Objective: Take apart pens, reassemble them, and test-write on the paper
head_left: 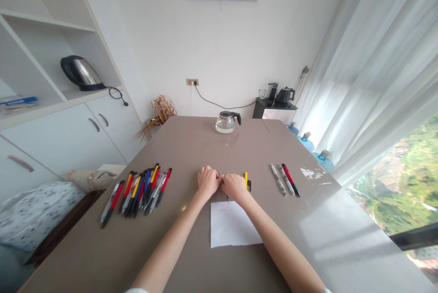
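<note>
My left hand and my right hand meet above the middle of the table, both with fingers closed. Pinched between them is a thin dark pen piece, mostly covered by the fingers. A narrow end sticks out below my right hand. Just right of that hand lie a yellow pen barrel, partly hidden, and a short black pen part. A white sheet of paper lies below the hands, with my right forearm over its right side.
Many pens in red, yellow, blue, black and clear lie in a group at the left. Two clear pens and a red and black pen lie at the right. A glass pot stands at the far end of the brown table.
</note>
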Demonstrator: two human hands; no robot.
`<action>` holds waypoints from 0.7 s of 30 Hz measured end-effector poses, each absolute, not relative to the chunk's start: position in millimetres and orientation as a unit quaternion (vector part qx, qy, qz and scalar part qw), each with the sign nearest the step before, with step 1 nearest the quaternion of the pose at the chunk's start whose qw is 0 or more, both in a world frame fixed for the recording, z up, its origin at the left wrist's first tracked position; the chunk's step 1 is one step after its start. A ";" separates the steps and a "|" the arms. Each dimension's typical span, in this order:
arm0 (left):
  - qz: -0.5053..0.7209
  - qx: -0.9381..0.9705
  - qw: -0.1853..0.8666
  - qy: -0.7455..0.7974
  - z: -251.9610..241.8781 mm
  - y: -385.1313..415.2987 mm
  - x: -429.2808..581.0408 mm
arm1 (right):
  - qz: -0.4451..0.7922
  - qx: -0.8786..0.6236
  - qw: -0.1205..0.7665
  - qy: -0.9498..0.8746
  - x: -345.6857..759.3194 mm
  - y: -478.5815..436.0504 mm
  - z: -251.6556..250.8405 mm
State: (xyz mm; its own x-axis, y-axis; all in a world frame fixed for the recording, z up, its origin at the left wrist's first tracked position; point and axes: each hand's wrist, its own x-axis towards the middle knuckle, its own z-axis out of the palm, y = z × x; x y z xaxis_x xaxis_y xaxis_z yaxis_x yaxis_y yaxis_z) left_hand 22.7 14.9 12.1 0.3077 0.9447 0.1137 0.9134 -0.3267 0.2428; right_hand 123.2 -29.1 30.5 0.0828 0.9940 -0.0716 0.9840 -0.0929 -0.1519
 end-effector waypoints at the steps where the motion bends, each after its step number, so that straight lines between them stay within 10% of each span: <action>1: 0.115 0.806 0.065 0.577 12.7 14.5 24.2 | 0.079 -0.732 0.033 -0.676 123.0 -29.8 31.5; 21: 0.071 0.818 0.075 0.567 16.8 11.3 21.0 | 0.089 -0.762 0.030 -0.641 139.9 -22.8 32.9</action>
State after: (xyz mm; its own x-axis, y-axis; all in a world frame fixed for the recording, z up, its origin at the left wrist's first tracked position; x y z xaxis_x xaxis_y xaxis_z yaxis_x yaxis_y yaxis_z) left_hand 21.0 11.3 16.8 0.3480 0.9370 0.0305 0.9156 -0.3467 0.2036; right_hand 139.9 -22.8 32.9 0.1620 0.9820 -0.0967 0.9714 -0.1759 -0.1596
